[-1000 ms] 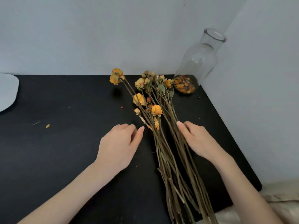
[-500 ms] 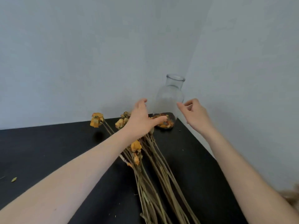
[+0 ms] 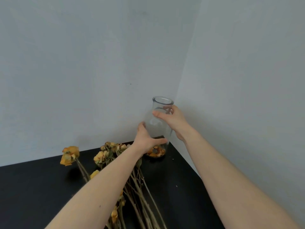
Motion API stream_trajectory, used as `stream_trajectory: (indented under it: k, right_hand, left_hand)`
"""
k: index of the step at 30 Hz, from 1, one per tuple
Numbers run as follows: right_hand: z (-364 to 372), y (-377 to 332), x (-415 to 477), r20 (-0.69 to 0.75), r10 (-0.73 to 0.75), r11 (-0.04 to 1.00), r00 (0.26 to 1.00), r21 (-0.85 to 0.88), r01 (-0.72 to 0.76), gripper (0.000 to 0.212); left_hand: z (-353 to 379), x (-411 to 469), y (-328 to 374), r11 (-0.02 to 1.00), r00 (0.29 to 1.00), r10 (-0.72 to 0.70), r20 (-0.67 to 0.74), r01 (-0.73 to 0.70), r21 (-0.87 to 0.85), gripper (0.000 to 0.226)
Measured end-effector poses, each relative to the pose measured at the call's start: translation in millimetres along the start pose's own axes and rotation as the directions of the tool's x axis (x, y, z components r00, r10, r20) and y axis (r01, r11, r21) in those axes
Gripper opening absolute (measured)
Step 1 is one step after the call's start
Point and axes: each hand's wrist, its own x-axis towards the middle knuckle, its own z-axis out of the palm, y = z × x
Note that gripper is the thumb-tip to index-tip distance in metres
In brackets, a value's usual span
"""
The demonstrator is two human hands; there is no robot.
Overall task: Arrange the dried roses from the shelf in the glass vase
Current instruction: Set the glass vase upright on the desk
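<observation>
**Both hands clasp the glass vase at the table's far corner**

Left hand [image 3: 146, 141] wraps the lower body of the glass vase [image 3: 156, 128], thumb across the front and fingers curled behind. Right hand [image 3: 173, 119] grips higher, at the shoulder just under the open neck, thumb on the near side. The vase stands upright between them, its base at the back corner of the black table [image 3: 33, 195] where the two grey walls [image 3: 82, 63] meet. Orange petals [image 3: 156, 152] lie in its bottom. The dried roses [image 3: 142, 192] lie flat on the table beneath the left forearm, heads pointing toward the vase, none of them in it.
</observation>
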Motion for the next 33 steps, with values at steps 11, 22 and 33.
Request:
stream_trajectory:
  k: [11,22,33]
  right_hand:
    - [-6,-59,-20,-0.145,-0.215,0.976,0.966,-0.048,0.211,0.058]
    - [56,-135,-132,0.122,-0.331,0.941,0.936,0.123,0.316,0.057]
    - [133,-127,-254,0.376,-0.378,0.922,0.846,0.233,0.309,0.045]
  left_hand:
    - [-16,-13,50,0.98,0.968,0.197,-0.155,-0.199,0.003,0.111]
    - [-125,-159,65,0.969,0.903,0.224,-0.367,-0.167,0.182,0.106]
    - [-186,-320,22,0.988,0.901,0.099,-0.422,-0.041,0.146,0.075]
